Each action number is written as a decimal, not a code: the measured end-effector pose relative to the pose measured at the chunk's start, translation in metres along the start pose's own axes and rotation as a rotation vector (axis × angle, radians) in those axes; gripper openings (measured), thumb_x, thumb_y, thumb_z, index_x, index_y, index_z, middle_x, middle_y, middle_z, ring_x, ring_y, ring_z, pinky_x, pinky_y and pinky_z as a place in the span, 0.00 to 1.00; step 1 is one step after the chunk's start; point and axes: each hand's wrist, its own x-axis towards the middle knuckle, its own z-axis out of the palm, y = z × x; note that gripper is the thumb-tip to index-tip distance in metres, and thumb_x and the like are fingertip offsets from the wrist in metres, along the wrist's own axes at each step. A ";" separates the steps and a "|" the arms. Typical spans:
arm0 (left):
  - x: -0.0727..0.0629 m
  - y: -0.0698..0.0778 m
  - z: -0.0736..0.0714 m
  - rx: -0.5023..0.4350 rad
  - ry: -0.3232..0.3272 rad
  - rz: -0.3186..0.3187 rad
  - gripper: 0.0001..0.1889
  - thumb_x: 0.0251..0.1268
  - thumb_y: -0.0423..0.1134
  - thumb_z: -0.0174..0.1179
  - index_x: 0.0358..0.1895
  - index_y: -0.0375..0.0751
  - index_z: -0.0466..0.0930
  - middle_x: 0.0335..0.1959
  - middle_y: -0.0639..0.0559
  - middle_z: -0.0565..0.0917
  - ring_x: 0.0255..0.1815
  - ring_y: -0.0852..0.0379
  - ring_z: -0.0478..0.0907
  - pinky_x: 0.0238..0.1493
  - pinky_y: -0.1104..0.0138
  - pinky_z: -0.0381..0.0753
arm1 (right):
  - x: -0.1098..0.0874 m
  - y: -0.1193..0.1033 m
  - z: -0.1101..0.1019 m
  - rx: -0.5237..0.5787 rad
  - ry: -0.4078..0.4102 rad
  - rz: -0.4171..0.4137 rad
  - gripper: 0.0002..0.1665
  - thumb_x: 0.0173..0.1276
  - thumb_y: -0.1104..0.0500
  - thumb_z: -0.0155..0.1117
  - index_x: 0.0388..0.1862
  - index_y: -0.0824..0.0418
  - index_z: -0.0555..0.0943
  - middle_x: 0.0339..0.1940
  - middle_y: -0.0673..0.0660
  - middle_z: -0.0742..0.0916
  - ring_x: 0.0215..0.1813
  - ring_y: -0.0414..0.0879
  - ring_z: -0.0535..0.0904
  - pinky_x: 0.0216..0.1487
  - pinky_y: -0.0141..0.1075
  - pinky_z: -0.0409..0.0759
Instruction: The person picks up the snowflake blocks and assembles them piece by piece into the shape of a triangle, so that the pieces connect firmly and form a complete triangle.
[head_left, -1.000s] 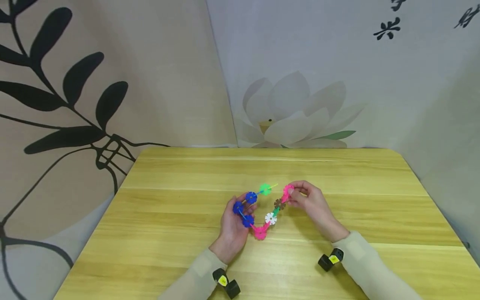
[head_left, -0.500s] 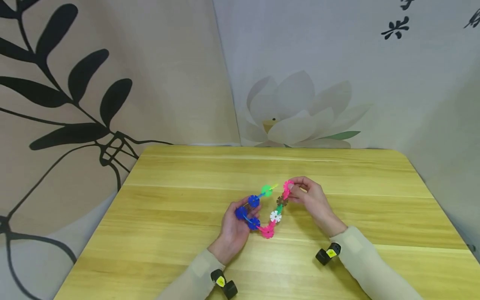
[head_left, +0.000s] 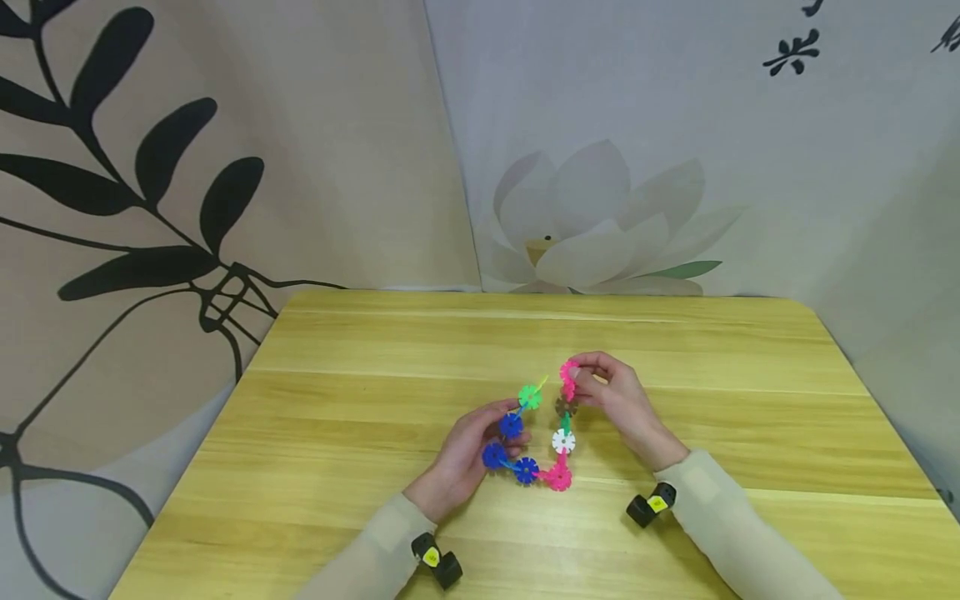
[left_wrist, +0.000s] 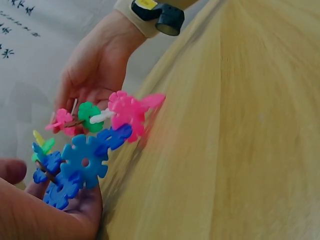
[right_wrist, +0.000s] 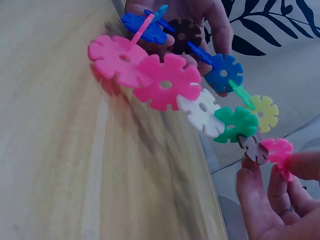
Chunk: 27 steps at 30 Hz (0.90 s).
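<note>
A chain of slotted plastic snowflake discs hangs in an open loop between my hands, above the table. My left hand (head_left: 467, 450) holds its left side, fingers curled behind the blue discs (head_left: 512, 427) and a brown disc (right_wrist: 185, 36). My right hand (head_left: 618, 404) pinches the pink end disc (head_left: 567, 375) between thumb and fingers. Below that come a brown disc (head_left: 566, 407), a green one (right_wrist: 235, 124), a white disc (head_left: 563, 442) and pink discs (head_left: 557, 477) at the bottom. The other end, a light green disc (head_left: 529, 397) and a yellow disc (right_wrist: 264, 113), stands apart from the pink end.
The wooden table (head_left: 360, 350) lies under both hands. Behind it rises a wall (head_left: 360, 167) with printed leaves and a lotus. Each wrist carries a small black camera, one on the left (head_left: 437, 562) and one on the right (head_left: 651, 505).
The loop's lower part and its blue discs have swung down and to the right. The green end has dropped slightly. My left fingers have curled more round the chain; my right hand keeps its pinch.
</note>
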 end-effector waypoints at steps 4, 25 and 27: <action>0.001 0.001 0.001 0.075 -0.024 -0.006 0.25 0.81 0.45 0.54 0.70 0.31 0.71 0.48 0.42 0.85 0.43 0.55 0.87 0.45 0.65 0.85 | 0.000 0.001 0.002 -0.004 0.000 0.000 0.22 0.78 0.59 0.63 0.61 0.73 0.75 0.48 0.61 0.81 0.44 0.45 0.84 0.48 0.36 0.87; 0.007 0.000 0.013 0.152 0.028 0.047 0.23 0.81 0.41 0.56 0.74 0.44 0.72 0.61 0.38 0.82 0.44 0.55 0.89 0.35 0.70 0.82 | -0.001 -0.004 0.010 -0.056 0.036 0.000 0.18 0.76 0.59 0.65 0.57 0.71 0.79 0.47 0.61 0.82 0.43 0.47 0.83 0.46 0.37 0.87; 0.007 0.000 0.014 0.165 0.030 0.049 0.23 0.81 0.41 0.56 0.74 0.44 0.74 0.59 0.38 0.83 0.42 0.56 0.88 0.34 0.71 0.81 | -0.001 -0.003 0.011 -0.058 0.039 0.001 0.18 0.76 0.60 0.65 0.57 0.71 0.79 0.46 0.60 0.82 0.43 0.47 0.83 0.45 0.36 0.87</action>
